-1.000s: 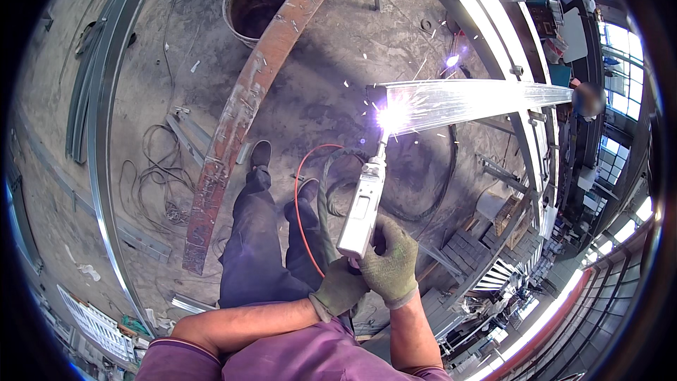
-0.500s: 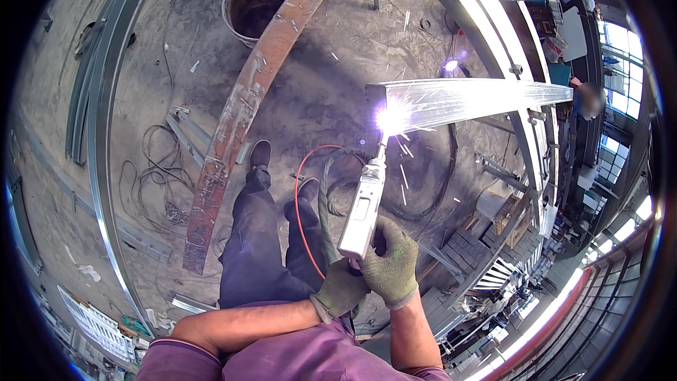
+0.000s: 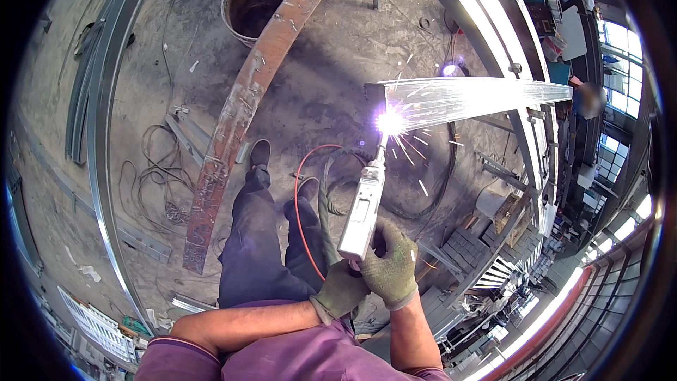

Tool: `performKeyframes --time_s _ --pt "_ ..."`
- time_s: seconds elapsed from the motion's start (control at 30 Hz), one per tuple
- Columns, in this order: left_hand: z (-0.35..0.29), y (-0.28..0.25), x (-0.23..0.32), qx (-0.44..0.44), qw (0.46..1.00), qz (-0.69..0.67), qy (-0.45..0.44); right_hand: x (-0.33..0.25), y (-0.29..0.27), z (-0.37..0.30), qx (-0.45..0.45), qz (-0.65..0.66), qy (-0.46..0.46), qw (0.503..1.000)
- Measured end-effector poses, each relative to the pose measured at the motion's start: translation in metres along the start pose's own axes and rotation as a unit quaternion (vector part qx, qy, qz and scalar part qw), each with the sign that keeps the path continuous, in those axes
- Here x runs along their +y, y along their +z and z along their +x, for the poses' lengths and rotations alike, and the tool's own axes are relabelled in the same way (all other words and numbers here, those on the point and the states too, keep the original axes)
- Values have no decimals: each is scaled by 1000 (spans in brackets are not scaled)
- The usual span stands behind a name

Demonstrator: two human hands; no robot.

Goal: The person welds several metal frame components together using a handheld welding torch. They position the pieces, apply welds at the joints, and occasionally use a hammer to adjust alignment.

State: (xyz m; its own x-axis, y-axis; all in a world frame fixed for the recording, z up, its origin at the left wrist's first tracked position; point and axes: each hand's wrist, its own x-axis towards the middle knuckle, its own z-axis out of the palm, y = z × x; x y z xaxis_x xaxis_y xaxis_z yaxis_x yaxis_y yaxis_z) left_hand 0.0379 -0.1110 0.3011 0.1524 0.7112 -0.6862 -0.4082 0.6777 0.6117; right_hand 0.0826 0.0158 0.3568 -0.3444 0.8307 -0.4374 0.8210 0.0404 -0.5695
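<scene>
A white-and-grey handheld welding gun [image 3: 361, 215] points away from me, its nozzle at the lower corner of a shiny rectangular metal tube [image 3: 479, 102]. A bright violet-white glare with sparks covers the spot where they meet, so I cannot tell whether they touch. My right hand [image 3: 392, 268], in a green-grey work glove, is closed round the rear of the gun. Just below and left, my left hand [image 3: 341, 292], gloved alike, is closed at the gun's lower end, against the right hand. Its fingertips are partly hidden.
An orange hose [image 3: 299, 201] and a dark cable trail by my legs. To the left, a rusty beam [image 3: 243, 109] littered with metal bits passes a bucket [image 3: 259, 5]. Long steel frame members [image 3: 486, 28] support the tube's far side. Another person [image 3: 589, 101] is at the far right.
The sparks have changed, now spraying more to the lower right of the glare. Both hands, the welding gun and the tube hold nearly the same place.
</scene>
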Motion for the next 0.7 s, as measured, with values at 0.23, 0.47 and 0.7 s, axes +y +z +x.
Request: performKeyframes --time_s 0.23,0.47,0.7 --pt "-3 0 3 3 999 -40 -19 5 1 -1 -2 15 12 1000" --pt "-5 5 1 32 998 -49 -27 7 1 -4 -8 15 22 1000" --pt "-7 8 -1 44 997 -58 -3 7 1 -6 -4 14 23 1000"
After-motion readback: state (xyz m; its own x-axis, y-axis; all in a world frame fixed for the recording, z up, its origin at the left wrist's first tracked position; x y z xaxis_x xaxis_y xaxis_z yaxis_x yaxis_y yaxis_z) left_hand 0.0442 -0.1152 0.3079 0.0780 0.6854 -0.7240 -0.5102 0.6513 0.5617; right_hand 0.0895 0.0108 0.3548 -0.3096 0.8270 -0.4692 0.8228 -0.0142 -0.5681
